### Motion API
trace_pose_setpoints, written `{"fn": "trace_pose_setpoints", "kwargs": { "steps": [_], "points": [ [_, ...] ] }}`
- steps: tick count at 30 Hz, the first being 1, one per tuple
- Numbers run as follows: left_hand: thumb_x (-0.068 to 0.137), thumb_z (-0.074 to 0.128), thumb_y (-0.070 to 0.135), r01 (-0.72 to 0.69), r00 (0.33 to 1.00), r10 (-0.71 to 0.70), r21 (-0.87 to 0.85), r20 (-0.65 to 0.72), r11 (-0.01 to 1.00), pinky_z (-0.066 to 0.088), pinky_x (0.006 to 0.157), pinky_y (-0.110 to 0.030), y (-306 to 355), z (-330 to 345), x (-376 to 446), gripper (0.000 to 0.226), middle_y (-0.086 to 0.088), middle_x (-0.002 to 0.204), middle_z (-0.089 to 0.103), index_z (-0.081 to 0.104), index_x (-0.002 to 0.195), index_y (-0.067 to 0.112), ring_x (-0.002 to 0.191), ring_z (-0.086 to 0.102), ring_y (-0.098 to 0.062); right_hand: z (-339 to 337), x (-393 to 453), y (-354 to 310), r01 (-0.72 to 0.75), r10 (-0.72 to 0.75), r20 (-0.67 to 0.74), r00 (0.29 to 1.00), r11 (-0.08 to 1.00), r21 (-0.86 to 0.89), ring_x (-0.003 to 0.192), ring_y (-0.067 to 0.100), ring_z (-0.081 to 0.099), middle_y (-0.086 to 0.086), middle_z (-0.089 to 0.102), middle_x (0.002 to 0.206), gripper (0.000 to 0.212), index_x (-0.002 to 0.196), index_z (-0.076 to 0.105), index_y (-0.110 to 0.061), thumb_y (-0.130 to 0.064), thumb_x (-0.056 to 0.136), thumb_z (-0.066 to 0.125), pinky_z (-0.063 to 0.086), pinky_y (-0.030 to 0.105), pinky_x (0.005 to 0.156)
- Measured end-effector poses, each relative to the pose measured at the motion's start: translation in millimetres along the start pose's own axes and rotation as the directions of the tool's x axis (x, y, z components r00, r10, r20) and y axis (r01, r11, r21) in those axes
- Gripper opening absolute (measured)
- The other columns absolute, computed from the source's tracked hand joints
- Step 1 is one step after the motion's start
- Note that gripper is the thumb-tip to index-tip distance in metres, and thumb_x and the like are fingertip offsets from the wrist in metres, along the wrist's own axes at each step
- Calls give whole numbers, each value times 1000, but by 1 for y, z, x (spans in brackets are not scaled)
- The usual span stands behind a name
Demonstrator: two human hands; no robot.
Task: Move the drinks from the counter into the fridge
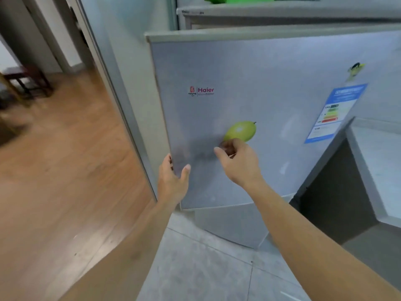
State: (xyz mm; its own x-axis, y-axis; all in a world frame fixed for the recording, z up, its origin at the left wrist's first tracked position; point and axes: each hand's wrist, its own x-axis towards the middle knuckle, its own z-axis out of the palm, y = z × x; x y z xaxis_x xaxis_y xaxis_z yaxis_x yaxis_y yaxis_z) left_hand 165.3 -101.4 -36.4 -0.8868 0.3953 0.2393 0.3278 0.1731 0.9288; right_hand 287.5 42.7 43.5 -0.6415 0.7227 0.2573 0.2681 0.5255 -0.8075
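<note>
Brightness: even, soft indoor light across the silver-grey metal fridge door (260,83), with no harsh highlights.
Glare: pale streaks sheen on the brown wooden plank floor (65,170) at lower left; a faint bright smear marks the door's right half.
Shadows: a soft dark smudge lies on the door between the left hand (172,181) and the right hand (237,164); the recess under the pale grey stone counter (377,161) is deep in shade.
Blur: the dark red wooden stool (28,81) and the far left doorway are smeared; the blue-bordered paper energy label (334,111) is unreadable.
Distortion: wide-angle bending curves the door frame and stretches both forearms at the lower edge.
</note>
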Motion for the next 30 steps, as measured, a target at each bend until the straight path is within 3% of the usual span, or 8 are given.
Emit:
{"fn": "trace_pose_setpoints", "kwargs": {
  "steps": [6,9,12,16,20,25,28,30],
  "points": [
    [80,59,44,67,995,-64,-47,77,997,45,107,-47,-16,20,77,66,11,138,54,36,141,33,127,53,-8,13,39,8,-19,18,-39,999,999,-26,105,18,61,-1,67,108,34,116,62,-17,-33,87,72,47,32,93],
    [87,60,37,-35,997,38,-49,68,998,40,111,-45,-15,31,107,67,6,144,48,25,144,41,132,48,-11,21,55,14,5,-22,-153,988,994,-109,114,25,53,4,63,118,44,126,60,-13,-28,86,73,39,34,102],
    [89,67,22,-158,985,157,2,75,987,35,114,-48,-17,49,138,76,-8,147,42,26,152,19,137,41,-24,26,69,19,-49,1,-234,972,979,-197,125,27,42,9,47,135,63,142,50,-18,-34,86,73,31,34,109],
    [88,70,28,-115,971,92,95,219,989,36,110,-37,-10,72,172,87,-18,142,37,17,156,22,131,42,-31,26,95,23,-152,64,-283,957,941,-302,138,32,27,10,24,152,74,150,38,-28,-42,86,70,31,44,114],
    [87,72,30,-59,967,46,45,249,997,28,103,-22,-8,88,194,100,-18,148,22,2,158,22,133,39,-28,19,111,28,-166,60,-344,937,943,-287,128,32,36,6,33,139,59,139,51,-28,-37,84,73,24,22,97],
    [85,74,33,-64,955,66,-16,289,998,27,106,-26,-24,89,192,100,-11,149,20,4,157,31,137,36,-24,17,113,27,-176,58,-378,924,942,-285,124,29,43,5,36,134,54,131,56,-25,-35,82,75,14,10,92],
    [85,73,31,0,945,37,-113,326,994,35,115,-41,-30,86,196,90,-6,154,22,16,155,32,138,39,-23,12,108,19,-179,116,-313,943,967,-181,120,18,45,0,41,133,59,139,51,-24,-34,85,73,23,16,99],
    [82,72,36,35,939,16,-142,343,989,40,112,-44,-53,73,182,86,-4,155,29,24,153,30,137,42,-24,-6,96,8,-215,199,-243,950,976,-43,100,9,58,-6,60,114,47,133,56,-24,-33,89,71,41,19,92]
  ]
}}
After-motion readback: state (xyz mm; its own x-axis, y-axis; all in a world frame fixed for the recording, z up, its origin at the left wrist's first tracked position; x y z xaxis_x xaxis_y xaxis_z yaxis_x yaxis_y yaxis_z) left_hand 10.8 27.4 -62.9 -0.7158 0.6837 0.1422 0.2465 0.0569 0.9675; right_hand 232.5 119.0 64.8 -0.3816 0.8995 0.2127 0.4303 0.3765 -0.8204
